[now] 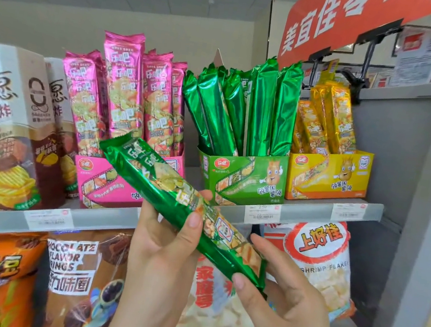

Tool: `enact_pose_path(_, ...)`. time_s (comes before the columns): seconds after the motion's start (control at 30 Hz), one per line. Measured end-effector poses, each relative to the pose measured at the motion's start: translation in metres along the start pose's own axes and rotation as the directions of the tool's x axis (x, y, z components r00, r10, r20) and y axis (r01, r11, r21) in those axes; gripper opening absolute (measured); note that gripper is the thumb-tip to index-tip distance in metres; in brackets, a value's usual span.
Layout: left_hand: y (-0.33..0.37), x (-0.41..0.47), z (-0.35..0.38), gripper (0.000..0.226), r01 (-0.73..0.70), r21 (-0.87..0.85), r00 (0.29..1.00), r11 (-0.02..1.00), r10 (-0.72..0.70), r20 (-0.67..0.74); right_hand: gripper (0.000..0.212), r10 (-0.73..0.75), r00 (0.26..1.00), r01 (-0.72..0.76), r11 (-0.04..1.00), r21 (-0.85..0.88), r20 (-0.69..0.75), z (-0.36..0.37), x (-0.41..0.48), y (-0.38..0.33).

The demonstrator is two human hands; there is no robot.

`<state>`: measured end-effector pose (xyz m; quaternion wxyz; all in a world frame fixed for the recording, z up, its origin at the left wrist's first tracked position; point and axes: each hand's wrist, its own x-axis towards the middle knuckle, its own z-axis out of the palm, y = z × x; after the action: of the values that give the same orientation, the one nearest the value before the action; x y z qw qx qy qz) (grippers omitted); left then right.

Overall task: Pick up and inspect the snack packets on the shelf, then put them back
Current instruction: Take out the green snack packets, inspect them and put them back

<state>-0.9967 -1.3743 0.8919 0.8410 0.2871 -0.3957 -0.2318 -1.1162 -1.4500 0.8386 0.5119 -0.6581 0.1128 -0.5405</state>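
A long green snack packet [151, 175] lies slanted in front of the shelf, its upper end to the left. My left hand [167, 245] grips it around the middle, thumb on the front. My right hand [285, 292] pinches its lower right end. Behind it, a green display box [250, 180] on the upper shelf holds several matching green packets [260, 108] standing upright.
A pink box of pink packets [125, 89] stands left of the green box, a yellow box [329, 173] to its right. Tall chip cartons [2, 116] fill the far left. The lower shelf holds large snack bags [71, 276]. A grey shelf post [427, 221] rises at right.
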Motion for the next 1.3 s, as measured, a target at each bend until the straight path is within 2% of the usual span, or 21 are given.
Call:
enact_pose_path(0.13, 0.002, 0.000, -0.002, 0.064, 0.024, -0.021, 0.999, 0.999, -0.024, 0.035, 0.049, -0.135, 0.990, 0.125, 0.975, -0.186, -0.045, 0.002, -0.001, 0.001)
enact_pose_path(0.3, 0.008, 0.003, -0.005, 0.064, -0.025, 0.067, 0.999, 0.997, 0.023, 0.027, 0.055, -0.284, 0.957, 0.228, 0.865, -0.446, -0.061, -0.001, 0.000, 0.004)
enact_pose_path(0.37, 0.012, 0.006, -0.007, 0.063, -0.069, 0.130, 0.997, 0.989, 0.066, 0.033, 0.058, -0.277, 0.959, 0.228, 0.868, -0.441, -0.049, -0.002, 0.002, 0.005)
enact_pose_path(0.47, 0.025, 0.010, -0.010, 0.062, -0.155, 0.264, 0.988, 0.952, 0.144, 0.061, 0.053, -0.266, 0.963, 0.237, 0.911, -0.338, -0.043, -0.002, 0.005, 0.004)
enact_pose_path(0.6, 0.040, 0.014, -0.015, 0.055, -0.251, 0.359, 0.966, 0.899, 0.211, 0.148, 0.049, -0.182, 0.983, 0.171, 0.962, -0.215, -0.033, 0.002, 0.009, 0.005)
enact_pose_path(0.67, 0.046, 0.016, -0.015, 0.049, -0.278, 0.335, 0.957, 0.900, 0.229, 0.180, 0.050, -0.087, 0.996, 0.085, 0.985, -0.151, -0.007, 0.004, 0.010, 0.005)
enact_pose_path(0.77, 0.054, 0.019, -0.015, 0.046, -0.274, 0.310, 0.961, 0.910, 0.244, 0.134, 0.052, 0.022, 0.997, -0.015, 0.995, -0.099, 0.071, 0.004, 0.012, 0.004)
enact_pose_path(0.83, 0.058, 0.022, -0.013, 0.043, -0.285, 0.368, 0.958, 0.885, 0.271, 0.090, 0.049, 0.044, 0.992, -0.029, 0.992, -0.123, 0.122, 0.005, 0.013, 0.002)
enact_pose_path(0.9, 0.064, 0.025, -0.011, 0.043, -0.319, 0.459, 0.945, 0.829, 0.316, 0.087, 0.044, 0.095, 0.983, -0.085, 0.994, -0.068, 0.156, 0.006, 0.014, 0.000)
enact_pose_path(0.93, 0.067, 0.027, -0.011, 0.045, -0.339, 0.498, 0.937, 0.798, 0.333, 0.104, 0.042, 0.152, 0.969, -0.155, 0.988, -0.004, 0.193, 0.007, 0.016, -0.002)
enact_pose_path(1.0, 0.077, 0.031, -0.010, 0.052, -0.357, 0.566, 0.932, 0.743, 0.319, 0.170, 0.046, 0.255, 0.899, -0.296, 0.953, 0.064, 0.357, 0.008, 0.021, -0.009)
enact_pose_path(1.07, 0.086, 0.035, -0.008, 0.056, -0.376, 0.649, 0.926, 0.661, 0.301, 0.230, 0.049, 0.302, 0.809, -0.353, 0.935, 0.007, 0.504, 0.008, 0.028, -0.016)
enact_pose_path(1.13, 0.095, 0.040, -0.001, 0.059, -0.427, 0.756, 0.894, 0.497, 0.357, 0.270, 0.047, 0.332, 0.752, -0.297, 0.942, -0.157, 0.569, 0.006, 0.039, -0.022)
enact_pose_path(1.17, 0.099, 0.043, 0.003, 0.060, -0.457, 0.791, 0.866, 0.407, 0.406, 0.292, 0.049, 0.333, 0.763, -0.217, 0.939, -0.266, 0.554, 0.006, 0.047, -0.026)
enact_pose_path(1.2, 0.103, 0.047, 0.008, 0.060, -0.489, 0.807, 0.830, 0.331, 0.461, 0.314, 0.051, 0.290, 0.818, -0.100, 0.922, -0.374, 0.497, 0.006, 0.058, -0.032)
enact_pose_path(1.23, 0.108, 0.051, 0.012, 0.061, -0.520, 0.811, 0.788, 0.268, 0.516, 0.335, 0.048, 0.164, 0.900, 0.046, 0.886, -0.461, 0.405, 0.007, 0.071, -0.041)
enact_pose_path(1.27, 0.114, 0.056, 0.016, 0.060, -0.550, 0.807, 0.743, 0.215, 0.567, 0.356, 0.040, -0.047, 0.953, 0.204, 0.829, -0.521, 0.299, 0.009, 0.086, -0.052)
enact_pose_path(1.3, 0.119, 0.059, 0.020, 0.060, -0.574, 0.799, 0.702, 0.177, 0.608, 0.370, 0.032, -0.275, 0.936, 0.352, 0.739, -0.575, 0.220, 0.012, 0.102, -0.066)
